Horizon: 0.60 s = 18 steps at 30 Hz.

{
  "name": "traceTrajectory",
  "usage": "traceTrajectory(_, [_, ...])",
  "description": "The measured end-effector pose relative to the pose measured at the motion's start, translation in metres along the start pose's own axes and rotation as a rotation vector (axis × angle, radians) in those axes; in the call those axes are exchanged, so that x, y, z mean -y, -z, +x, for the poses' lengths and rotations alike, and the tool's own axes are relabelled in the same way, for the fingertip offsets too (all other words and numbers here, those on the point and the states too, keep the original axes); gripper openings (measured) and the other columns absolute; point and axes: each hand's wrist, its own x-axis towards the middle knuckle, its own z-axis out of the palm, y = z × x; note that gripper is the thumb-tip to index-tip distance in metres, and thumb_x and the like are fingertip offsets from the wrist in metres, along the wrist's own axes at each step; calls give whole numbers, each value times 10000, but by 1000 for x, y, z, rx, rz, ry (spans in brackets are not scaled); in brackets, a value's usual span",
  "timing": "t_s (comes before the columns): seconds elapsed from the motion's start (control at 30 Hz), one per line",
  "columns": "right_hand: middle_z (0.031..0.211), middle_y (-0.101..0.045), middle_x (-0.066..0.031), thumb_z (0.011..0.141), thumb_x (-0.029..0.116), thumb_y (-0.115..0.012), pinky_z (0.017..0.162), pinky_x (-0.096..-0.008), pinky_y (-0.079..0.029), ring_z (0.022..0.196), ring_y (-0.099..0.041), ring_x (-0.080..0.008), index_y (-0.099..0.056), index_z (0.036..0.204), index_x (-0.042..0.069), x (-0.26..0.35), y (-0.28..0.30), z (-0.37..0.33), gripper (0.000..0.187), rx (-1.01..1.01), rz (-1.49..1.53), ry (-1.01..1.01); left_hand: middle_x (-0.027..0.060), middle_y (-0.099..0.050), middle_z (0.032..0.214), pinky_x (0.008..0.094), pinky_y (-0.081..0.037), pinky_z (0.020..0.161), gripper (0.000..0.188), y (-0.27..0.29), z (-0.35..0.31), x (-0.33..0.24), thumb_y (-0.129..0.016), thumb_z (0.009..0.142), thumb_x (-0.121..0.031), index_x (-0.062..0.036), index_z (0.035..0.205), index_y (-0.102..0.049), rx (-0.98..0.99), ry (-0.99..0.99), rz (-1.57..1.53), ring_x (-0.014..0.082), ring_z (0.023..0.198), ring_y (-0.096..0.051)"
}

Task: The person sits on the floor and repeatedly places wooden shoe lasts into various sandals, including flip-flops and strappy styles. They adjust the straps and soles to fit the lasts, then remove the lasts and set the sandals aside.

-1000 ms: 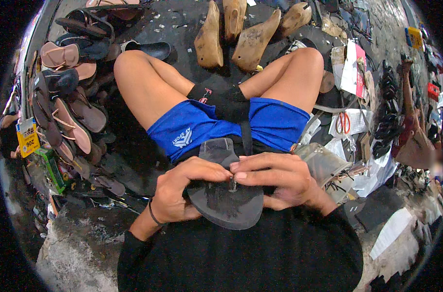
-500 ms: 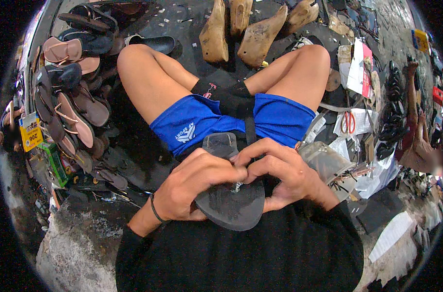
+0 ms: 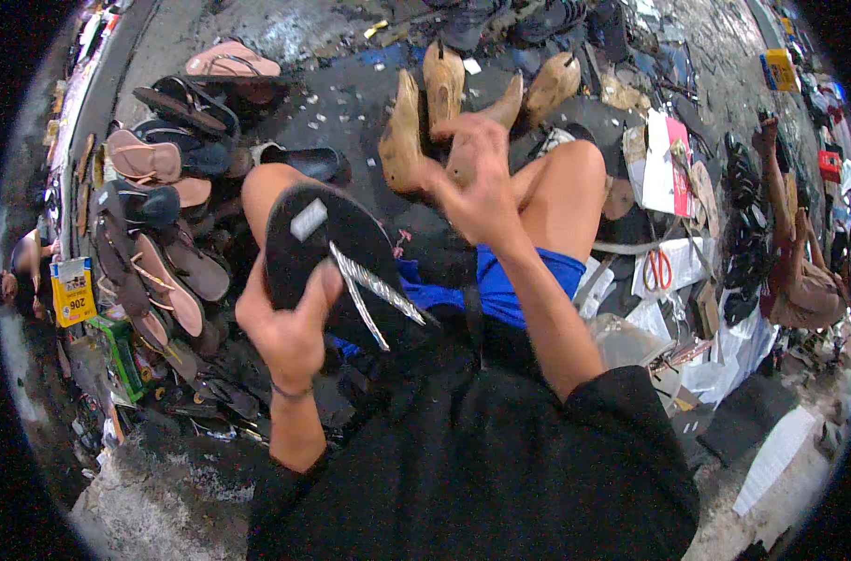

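My left hand (image 3: 290,327) grips the edge of a black flip-flop (image 3: 295,220), its thumb on the upper face. Two glittery silver straps (image 3: 383,290) lie in a V on that face, and a pale rectangular sticker (image 3: 309,220) sits near its rounded far end. My right hand (image 3: 482,187) is raised ahead, smeared by motion, thumb and fingers apart with nothing visible in them. It overlaps the wooden shoe lasts (image 3: 404,136) in view; whether it touches one I cannot tell.
Piled sandals (image 3: 168,271) lie to the left, beside a yellow box (image 3: 73,292) and a green box (image 3: 122,360). At the right are red-handled scissors (image 3: 657,269), papers (image 3: 669,164) and a clear plastic container (image 3: 631,341). Another person's arm (image 3: 809,271) shows far right.
My right hand has left the flip-flop and moved forward over the lasts. The left hand has lifted the flip-flop leftward and turned it, bringing the silver straps into view. The view has shifted.
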Motion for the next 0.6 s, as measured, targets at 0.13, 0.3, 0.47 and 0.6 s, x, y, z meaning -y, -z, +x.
traceTrajectory(0.13, [1546, -287, -221, 845, 555, -722, 1064, -638, -327, 1378, -327, -439, -403, 1480, 153, -101, -62, -27, 817, 5, -822, -200, 165, -712, 1122, 375, -572, 897, 367, -6, 16, 75, -682, 869, -42, 51, 1220, -633, 279, 511, -589, 251, 992, -708])
traceTrajectory(0.3, [1518, -247, -238, 709, 473, -820, 1102, -580, -331, 1385, -288, -447, -344, 1412, 32, -108, -55, -15, 956, -57, -571, -506, 191, -657, 1257, 408, -600, 883, 514, -33, -17, 71, -683, 911, -86, 35, 1378, -506, 474, 558, -933, 275, 1044, -698])
traceTrajectory(0.47, [1279, -545, -258, 731, 230, -755, 975, -463, -509, 1143, -570, -405, -421, 1407, -46, -129, -31, -19, 802, -275, 523, -856, 206, -577, 1380, 412, -614, 890, 710, -35, 6, 92, -738, 922, -304, 7, 1467, -406, 436, 361, -868, 279, 1134, -658])
traceTrajectory(0.6, [1368, -534, -314, 817, 313, -627, 1001, -518, -521, 1201, -594, -428, -334, 1484, -75, -19, 49, -59, 826, 195, 1454, -820, 131, -656, 1238, 375, -603, 784, 549, -29, 19, 112, -671, 977, -359, 3, 1358, -512, 332, 334, -875, 212, 977, -684])
